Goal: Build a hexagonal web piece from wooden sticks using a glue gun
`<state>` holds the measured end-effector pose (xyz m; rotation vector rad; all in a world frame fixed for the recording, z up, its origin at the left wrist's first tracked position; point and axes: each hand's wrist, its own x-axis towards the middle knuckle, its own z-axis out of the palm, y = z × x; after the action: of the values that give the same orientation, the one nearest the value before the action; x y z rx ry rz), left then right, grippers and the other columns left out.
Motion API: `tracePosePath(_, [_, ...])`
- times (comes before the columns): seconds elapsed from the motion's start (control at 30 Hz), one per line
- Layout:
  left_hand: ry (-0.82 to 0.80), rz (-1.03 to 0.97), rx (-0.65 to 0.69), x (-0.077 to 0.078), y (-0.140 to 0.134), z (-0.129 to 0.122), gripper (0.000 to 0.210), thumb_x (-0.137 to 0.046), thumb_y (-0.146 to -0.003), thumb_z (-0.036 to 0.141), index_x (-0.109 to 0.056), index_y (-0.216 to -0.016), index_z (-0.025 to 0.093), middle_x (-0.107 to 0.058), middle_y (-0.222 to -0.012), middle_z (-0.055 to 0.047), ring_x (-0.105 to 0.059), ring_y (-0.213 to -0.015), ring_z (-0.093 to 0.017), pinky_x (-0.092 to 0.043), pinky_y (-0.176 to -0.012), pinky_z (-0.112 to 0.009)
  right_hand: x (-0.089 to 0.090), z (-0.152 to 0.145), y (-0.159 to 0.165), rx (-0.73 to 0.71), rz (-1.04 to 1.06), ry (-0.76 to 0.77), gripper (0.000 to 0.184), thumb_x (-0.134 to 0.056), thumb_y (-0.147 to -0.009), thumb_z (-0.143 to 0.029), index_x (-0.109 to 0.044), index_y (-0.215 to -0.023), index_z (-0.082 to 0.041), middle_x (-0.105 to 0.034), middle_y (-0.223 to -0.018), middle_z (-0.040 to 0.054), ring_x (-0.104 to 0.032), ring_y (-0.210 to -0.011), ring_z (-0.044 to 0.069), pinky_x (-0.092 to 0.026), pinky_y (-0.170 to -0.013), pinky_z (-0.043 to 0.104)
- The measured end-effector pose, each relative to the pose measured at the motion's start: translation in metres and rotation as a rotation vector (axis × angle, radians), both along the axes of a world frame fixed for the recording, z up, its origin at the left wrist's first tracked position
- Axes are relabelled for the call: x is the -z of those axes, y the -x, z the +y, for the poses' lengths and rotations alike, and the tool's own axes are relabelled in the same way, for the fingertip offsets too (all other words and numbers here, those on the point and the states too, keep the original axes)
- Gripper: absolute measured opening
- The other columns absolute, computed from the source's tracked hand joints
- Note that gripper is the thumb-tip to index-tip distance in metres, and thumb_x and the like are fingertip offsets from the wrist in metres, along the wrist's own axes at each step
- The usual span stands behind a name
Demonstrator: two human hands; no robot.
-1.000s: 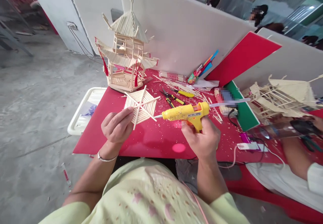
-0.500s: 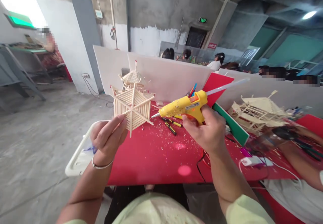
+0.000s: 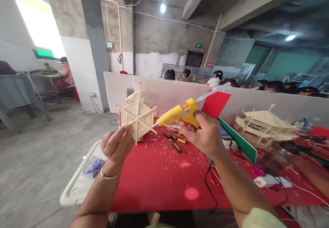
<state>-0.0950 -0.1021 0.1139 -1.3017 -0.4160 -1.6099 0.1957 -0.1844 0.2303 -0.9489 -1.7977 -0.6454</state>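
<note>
Between the thumb and fingers of my left hand (image 3: 118,144) is a hexagonal panel of thin wooden sticks (image 3: 128,118), held upright, with longer sticks crossing at its middle. My right hand (image 3: 205,134) is wrapped round the handle of a yellow hot glue gun (image 3: 177,114). Its metal nozzle points left, at or very near the panel's right lower edge; I cannot tell whether they touch. A clear glue stick (image 3: 213,92) juts from the gun's back end. Behind the panel stands a stick-built pavilion model (image 3: 137,96), partly hidden.
Yellow-and-black pliers (image 3: 174,142) and wood scraps lie on the red table (image 3: 154,180). At left is a white plastic tray (image 3: 69,187) with a purple bag (image 3: 94,167). A green board (image 3: 239,140) leans at right, near another stick model (image 3: 264,122) and a co-worker's arm (image 3: 312,173).
The view has tilted up and turned slightly. The nozzle has come in closer to the panel's right lower edge. Both hands keep hold of the same things.
</note>
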Motion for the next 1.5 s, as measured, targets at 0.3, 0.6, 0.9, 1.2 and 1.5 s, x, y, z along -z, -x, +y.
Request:
tracePosePath(0.3, [0.068, -0.041, 0.070, 0.008, 0.004, 0.000, 0.036, -0.078, -0.075, 0.004, -0.079, -0.103, 0.026, -0.077, -0.103, -0.008, -0.064, -0.067, -0.015, -0.045, -0.065, -0.032, 0.001, 0.001, 0.001, 0.001, -0.012, -0.005, 0.018, -0.065, -0.084, -0.030, -0.066, -0.095, -0.016, -0.072, -0.074, 0.0020, -0.057, -0.050, 0.012, -0.043, -0.050, 0.026])
tracePosePath(0.6, [0.044, -0.065, -0.008, 0.008, 0.002, 0.000, 0.037, -0.078, -0.072, 0.004, -0.077, -0.102, 0.025, -0.078, -0.100, -0.009, -0.067, -0.064, -0.016, -0.047, -0.060, -0.031, 0.002, 0.002, 0.003, 0.007, -0.003, -0.005, 0.016, -0.065, -0.081, -0.030, -0.065, -0.092, -0.018, -0.071, -0.073, 0.0009, -0.058, -0.053, 0.013, -0.043, -0.050, 0.026])
tracePosePath(0.9, [0.148, -0.181, 0.002, 0.018, 0.003, 0.011, 0.007, -0.073, -0.081, 0.018, -0.077, -0.085, 0.022, -0.075, -0.089, -0.010, -0.063, -0.062, -0.015, -0.045, -0.059, -0.032, 0.005, 0.002, 0.001, 0.006, -0.004, 0.009, 0.014, -0.065, -0.082, -0.029, -0.064, -0.092, -0.019, -0.070, -0.072, 0.0000, -0.058, -0.053, 0.013, -0.044, -0.050, 0.025])
tracePosePath(1.2, [0.212, -0.192, 0.100, 0.021, 0.001, 0.013, 0.005, -0.072, -0.083, 0.022, -0.075, -0.085, 0.022, -0.074, -0.087, -0.010, -0.063, -0.064, -0.017, -0.044, -0.062, -0.034, 0.008, 0.008, 0.003, 0.028, 0.009, 0.008, 0.017, -0.064, -0.083, -0.032, -0.064, -0.094, -0.020, -0.071, -0.072, 0.0007, -0.059, -0.053, 0.014, -0.045, -0.051, 0.026])
tracePosePath(1.5, [0.211, -0.202, 0.069, 0.016, -0.005, 0.014, 0.007, -0.070, -0.083, 0.022, -0.075, -0.087, 0.022, -0.075, -0.088, -0.010, -0.066, -0.066, -0.019, -0.046, -0.062, -0.034, 0.013, 0.009, 0.000, 0.061, 0.013, -0.004, 0.017, -0.065, -0.084, -0.035, -0.064, -0.093, -0.020, -0.069, -0.067, -0.0004, -0.058, -0.051, 0.015, -0.044, -0.052, 0.027])
